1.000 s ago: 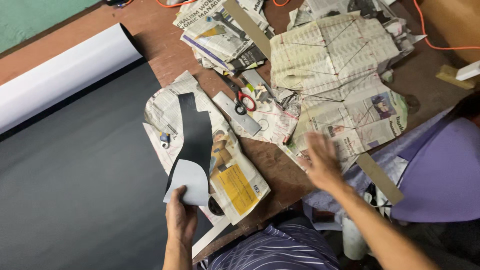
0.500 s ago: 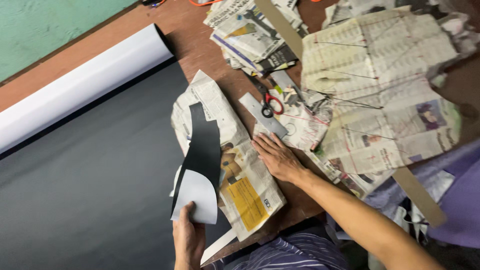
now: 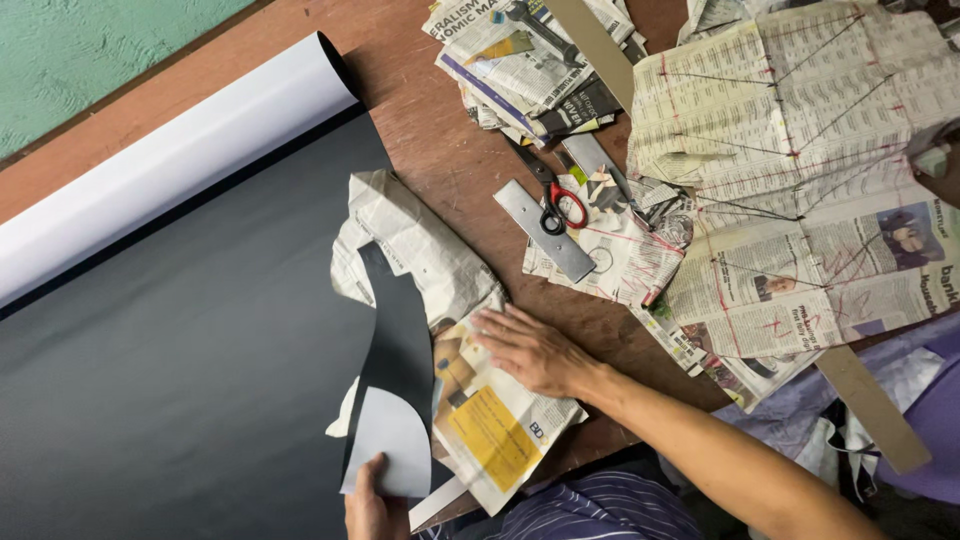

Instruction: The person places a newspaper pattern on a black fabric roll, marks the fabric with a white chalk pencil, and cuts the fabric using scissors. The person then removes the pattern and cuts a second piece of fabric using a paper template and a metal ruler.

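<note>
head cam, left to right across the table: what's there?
Dark sheet → curved black cut piece held by left hand → right hand flat on newspaper piece → red-handled scissors → marked newspaper pattern

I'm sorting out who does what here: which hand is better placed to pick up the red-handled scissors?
Probably the right hand: it lies flat on the newspaper pattern, nearer the scissors, holding nothing. The left hand grips the dark cut piece.

1 scissors [image 3: 556, 200], 1 metal ruler [image 3: 545, 230], 2 hands [image 3: 530, 350].
</note>
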